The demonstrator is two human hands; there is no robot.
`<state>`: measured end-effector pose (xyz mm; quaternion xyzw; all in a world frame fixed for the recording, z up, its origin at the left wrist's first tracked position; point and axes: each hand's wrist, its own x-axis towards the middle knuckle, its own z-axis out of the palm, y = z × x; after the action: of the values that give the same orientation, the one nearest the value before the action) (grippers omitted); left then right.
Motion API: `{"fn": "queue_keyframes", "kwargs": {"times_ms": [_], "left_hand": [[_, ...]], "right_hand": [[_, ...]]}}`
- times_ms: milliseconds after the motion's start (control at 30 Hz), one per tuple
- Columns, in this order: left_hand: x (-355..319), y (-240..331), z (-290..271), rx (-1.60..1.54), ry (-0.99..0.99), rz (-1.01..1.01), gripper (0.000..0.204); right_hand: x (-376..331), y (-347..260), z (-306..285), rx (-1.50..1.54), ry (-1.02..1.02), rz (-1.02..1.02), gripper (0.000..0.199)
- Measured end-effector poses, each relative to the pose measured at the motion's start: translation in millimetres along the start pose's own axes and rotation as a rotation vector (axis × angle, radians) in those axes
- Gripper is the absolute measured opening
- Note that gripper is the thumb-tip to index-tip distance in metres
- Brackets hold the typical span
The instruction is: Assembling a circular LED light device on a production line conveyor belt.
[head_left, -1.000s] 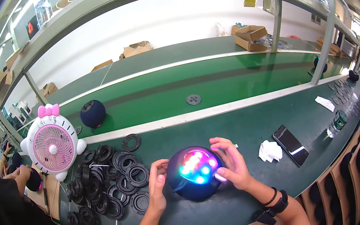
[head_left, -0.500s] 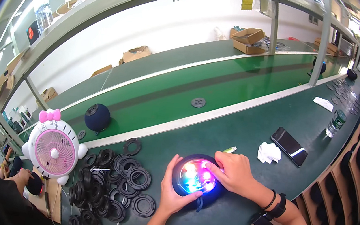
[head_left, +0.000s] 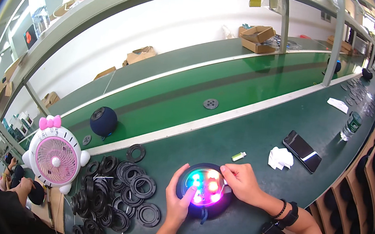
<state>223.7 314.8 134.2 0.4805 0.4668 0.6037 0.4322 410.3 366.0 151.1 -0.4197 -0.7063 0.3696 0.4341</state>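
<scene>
A round dark-blue speaker (head_left: 202,188) with a glowing multicoloured top sits in front of me on the dark green table (head_left: 249,221). My left hand (head_left: 178,201) is wrapped round its left side, with the thumb lying over the lit face. At the upper right edge of that face, my right hand (head_left: 245,184) is closed, its thumb and curled fingers against the rim; its fingertips are partly hidden. A dark cord loop (head_left: 204,216) hangs at the speaker's near side. Just beyond the right hand lies a small white and green USB stick (head_left: 238,156).
Left of the speaker lie several black rings (head_left: 142,186), beside a pink and white fan (head_left: 57,160). Another blue speaker (head_left: 103,121) and a grey disc (head_left: 210,104) rest on the green belt (head_left: 166,100). To the right are tissue (head_left: 280,158), a phone (head_left: 302,151) and a bottle (head_left: 351,126).
My left thumb has moved from the lit face's lower edge up onto it. The right hand has drawn back slightly from over the lights to the rim, and the light colours have changed.
</scene>
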Motion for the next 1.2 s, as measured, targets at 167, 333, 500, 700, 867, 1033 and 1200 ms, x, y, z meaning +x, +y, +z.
{"fn": "queue_keyframes", "kwargs": {"times_ms": [167, 333, 500, 700, 867, 1033, 1200], "left_hand": [[1, 4, 0, 0.100, -0.004, 0.005, 0.054], [6, 3, -3, -0.139, -0.018, -0.085, 0.056], [8, 10, -2, 0.052, -0.047, -0.058, 0.055], [14, 18, -4, 0.165, -0.136, -0.098, 0.058], [7, 35, -10, 0.151, -0.374, 0.140, 0.102], [-5, 31, -12, 0.629, -0.332, 0.268, 0.120], [-17, 39, -1, 0.757, -0.226, 0.364, 0.112]], "right_hand": [[1, 5, 3, 0.083, 0.003, 0.031, 0.032], [1, 4, 0, 0.058, -0.019, 0.012, 0.032], [0, 3, 2, 0.046, -0.015, -0.002, 0.031], [1, 3, 2, 0.044, -0.002, -0.032, 0.030], [4, 8, 1, 0.119, -0.015, 0.038, 0.033], [6, 14, -3, 0.200, -0.105, 0.065, 0.039], [9, 18, -6, 0.217, -0.127, 0.079, 0.042]]}}
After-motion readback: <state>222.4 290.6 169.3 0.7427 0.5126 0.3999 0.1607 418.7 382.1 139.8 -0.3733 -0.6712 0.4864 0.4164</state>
